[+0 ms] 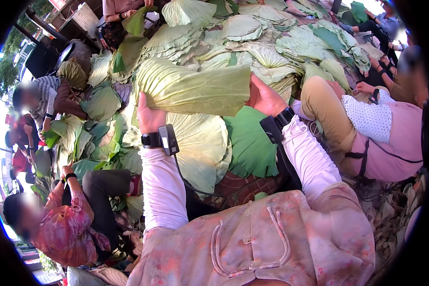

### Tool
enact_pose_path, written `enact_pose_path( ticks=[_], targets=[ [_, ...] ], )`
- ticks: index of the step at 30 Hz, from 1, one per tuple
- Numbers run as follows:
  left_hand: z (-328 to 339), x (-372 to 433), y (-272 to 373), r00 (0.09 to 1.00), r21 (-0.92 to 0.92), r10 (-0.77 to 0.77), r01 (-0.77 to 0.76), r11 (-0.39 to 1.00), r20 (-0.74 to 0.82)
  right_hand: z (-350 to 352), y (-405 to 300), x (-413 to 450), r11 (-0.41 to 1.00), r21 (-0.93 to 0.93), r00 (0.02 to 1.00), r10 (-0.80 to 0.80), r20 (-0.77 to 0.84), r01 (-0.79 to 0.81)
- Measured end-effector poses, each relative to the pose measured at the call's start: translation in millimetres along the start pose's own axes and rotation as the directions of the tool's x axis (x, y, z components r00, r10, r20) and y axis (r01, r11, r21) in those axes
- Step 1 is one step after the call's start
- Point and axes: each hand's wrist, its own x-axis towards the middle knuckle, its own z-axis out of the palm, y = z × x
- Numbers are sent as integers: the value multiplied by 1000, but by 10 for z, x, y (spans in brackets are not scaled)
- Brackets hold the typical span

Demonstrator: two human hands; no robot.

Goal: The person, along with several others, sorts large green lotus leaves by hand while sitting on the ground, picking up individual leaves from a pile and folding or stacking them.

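A pale green lotus leaf [196, 89], folded over with its veins showing, is stretched between my two hands. My left hand [151, 116] grips its left end, thumb on the near face. At the opposite end, my right hand [266, 94] holds the edge, its fingers partly hidden behind the leaf. Below it on the ground lie a stack of pale yellowish lotus leaves [198, 143] and, to the right, a bright green lotus leaf [252, 143]. Both wrists carry a strapped black device.
Heaps of flattened lotus leaves [243, 28] spread across the ground ahead. A person in pink [386, 139] sits close on my right; another in a patterned red top [64, 228] sits at left. More people handle leaves around the pile. Brown dry scraps [389, 211] lie at lower right.
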Motion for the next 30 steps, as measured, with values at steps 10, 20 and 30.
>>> enact_pose_path(
  ticks=[10, 20, 30],
  targets=[
    [-534, 144, -72, 974, 175, -226, 219, 960, 24, -438, -220, -197, 971, -155, 959, -208, -192, 180],
    [-341, 241, -623, 952, 265, -296, 266, 927, 79, -1260, -846, -678, 929, -215, 812, -369, -451, 302],
    [-251, 373, -1043, 925, 284, -379, 356, 890, 28, -1651, -1230, -922, 907, -72, 667, -357, -654, 415]
  ],
)
